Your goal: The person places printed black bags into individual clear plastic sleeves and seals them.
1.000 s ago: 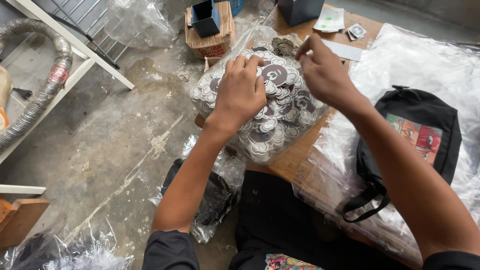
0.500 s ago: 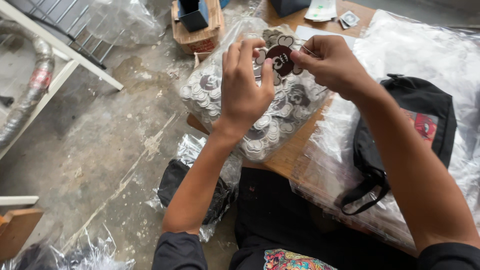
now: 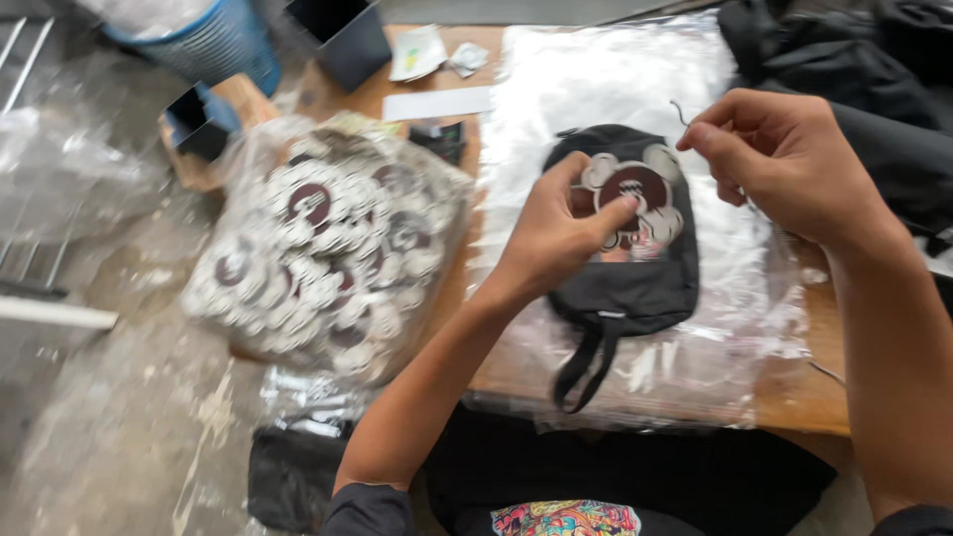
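My left hand (image 3: 556, 223) pinches a round dark-red and white tag (image 3: 635, 189) with white lobes, holding it just over a small black pouch (image 3: 635, 273). My right hand (image 3: 784, 159) is closed on the thin dark string (image 3: 681, 111) that runs off the tag, up and to the right of the pouch. The pouch lies on a stack of clear plastic bags (image 3: 615, 79) on a wooden table (image 3: 794, 397). Its strap hangs toward the table's near edge.
A clear bag full of the same round tags (image 3: 328, 248) sits at the table's left edge. Two open black boxes (image 3: 347, 40) (image 3: 199, 124), a blue basket (image 3: 218, 45), paper slips (image 3: 437, 101) and dark cloth (image 3: 854, 50) lie around; more plastic (image 3: 298, 417) on the concrete floor.
Both hands left the bag of tags and moved right with one tag, now over the black pouch. The camera view swung right and closer to the table.
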